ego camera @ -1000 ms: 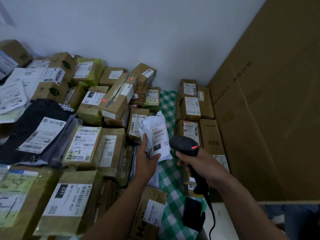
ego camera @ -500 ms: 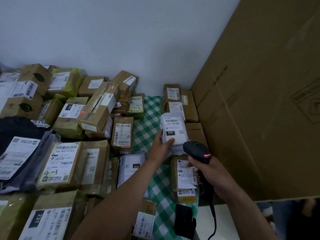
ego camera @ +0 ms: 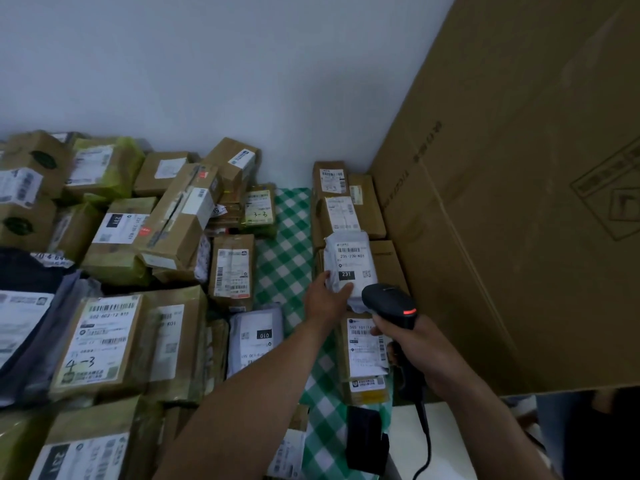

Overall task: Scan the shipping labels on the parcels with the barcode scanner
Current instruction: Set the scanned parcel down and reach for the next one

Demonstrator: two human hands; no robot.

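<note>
My left hand holds the lower edge of a small white bag parcel, thumb on its left side, fingers on its front. The parcel lies label up on the brown boxes of the right-hand row; its label reads 231. My right hand grips a black corded barcode scanner, whose head sits just below and right of the parcel with a red light lit on its side. A brown parcel with a white label lies under the scanner.
Many labelled brown parcels crowd the left side. A green checked cloth shows between the two groups. A big flat cardboard sheet walls off the right. A white bag parcel marked 010 lies near my left forearm.
My left hand has carried the white parcel from the middle over to the right-hand row and set it on the boxes. The scanner followed to the right, and the view has swung right.
</note>
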